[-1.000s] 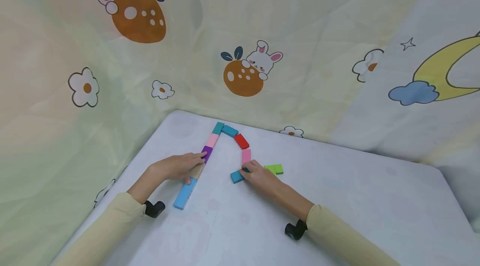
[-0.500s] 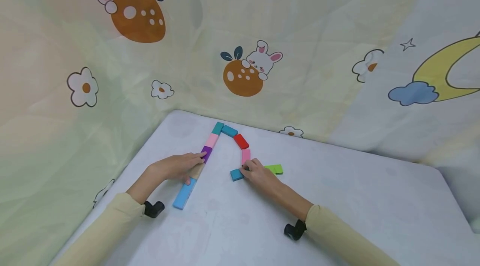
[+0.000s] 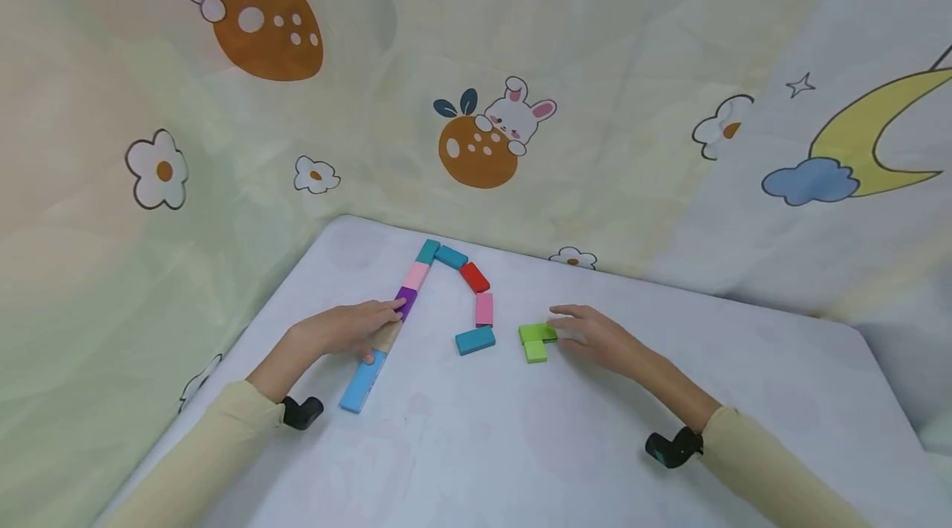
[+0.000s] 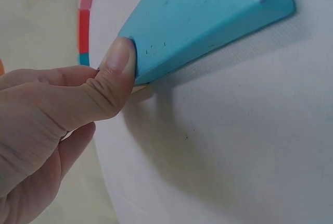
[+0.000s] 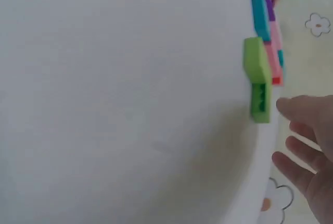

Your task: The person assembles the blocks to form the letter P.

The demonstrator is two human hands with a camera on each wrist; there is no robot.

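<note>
My left hand (image 3: 335, 335) rests along a slanted row of blocks. Its fingertips touch the purple block (image 3: 406, 297), and its thumb presses on the near end of the light blue block (image 4: 203, 15). The tan block (image 3: 387, 336) between them is partly covered. Farther up the row lie a pale pink block (image 3: 416, 275) and a teal block (image 3: 427, 250). My right hand (image 3: 602, 338) hovers with spread fingers at the right of the lime green blocks (image 3: 534, 352), holding nothing. Whether a fingertip touches the green cannot be told.
From the row's top a curve bends right: a blue-teal block (image 3: 451, 257), a red block (image 3: 474, 277), a pink block (image 3: 484, 309) and a lower blue-teal block (image 3: 475, 340). The white table (image 3: 476, 445) ends at a printed cloth backdrop (image 3: 595, 98).
My right hand has let go of the lower blue-teal block and moved right to the green blocks. That block lies under the pink one. My left hand has kept its place.
</note>
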